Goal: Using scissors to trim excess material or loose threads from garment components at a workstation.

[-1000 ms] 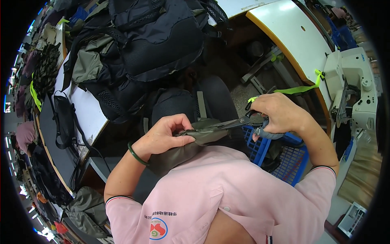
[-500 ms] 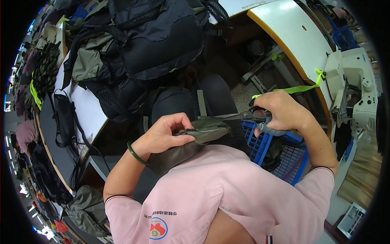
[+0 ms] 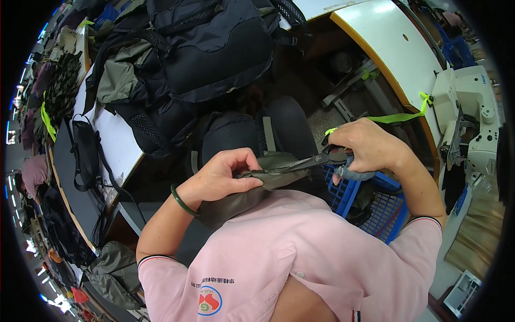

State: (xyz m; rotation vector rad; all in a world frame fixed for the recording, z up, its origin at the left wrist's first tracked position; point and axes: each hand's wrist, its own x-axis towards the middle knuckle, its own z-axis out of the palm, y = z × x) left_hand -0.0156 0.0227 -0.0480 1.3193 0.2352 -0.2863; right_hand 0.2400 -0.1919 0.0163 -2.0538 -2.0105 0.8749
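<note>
My left hand pinches the edge of an olive-green fabric piece held against my chest. My right hand grips a pair of dark scissors, and their blades lie along the top edge of the fabric, pointing toward my left fingers. A green bangle sits on my left wrist. A neon yellow-green strap runs from behind my right hand toward the sewing machine.
A pile of dark backpacks fills the white table on the left. A white sewing machine stands at the right on a curved tabletop. A blue plastic crate sits below my right arm.
My right hand has shifted slightly with the scissors along the fabric edge. My left hand keeps the same pinch on the fabric.
</note>
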